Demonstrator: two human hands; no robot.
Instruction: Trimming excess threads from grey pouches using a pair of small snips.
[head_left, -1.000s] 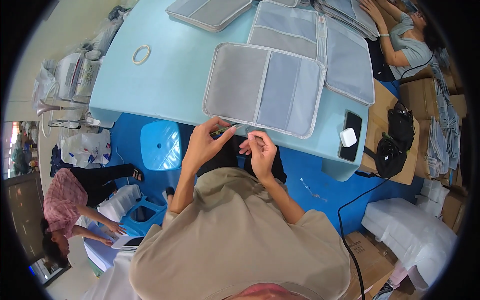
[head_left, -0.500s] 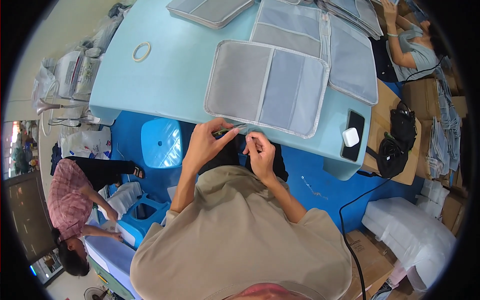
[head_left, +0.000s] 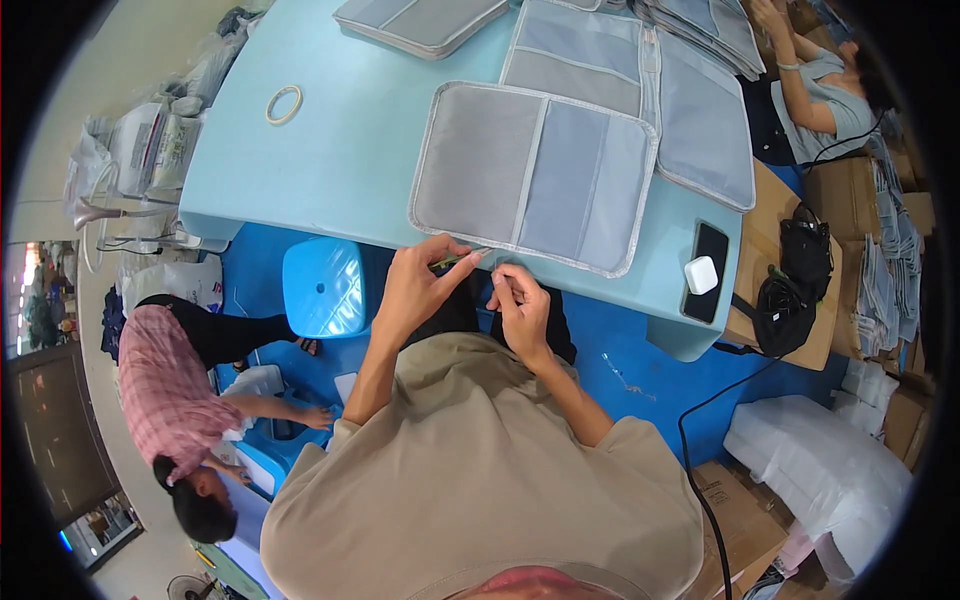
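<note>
The pouch lies on the desk, just beyond the fingers, on the side away from the body. Its long axis runs from left to right across the front of both hands, with the right end a little nearer to the body. The left hand is the nearer one: its fingertips are just beside the near edge of the pouch, but I cannot tell if they touch it. The right hand is a little lower and to the right.

The fingers of the left hand are closed around a thin tool. Its handle looks greenish, and its narrow end points to the right, toward the near edge. The right thumb and forefinger are bent close together; whether they pinch something small, I cannot tell.

The pouch looks flat and rectangular, with rounded corners and a pale border all around. A pale band divides it in two: the left part is plain grey, the right part is more blue, with a thin seam. Farther beyond the fingers lie other grey pouches.
</note>
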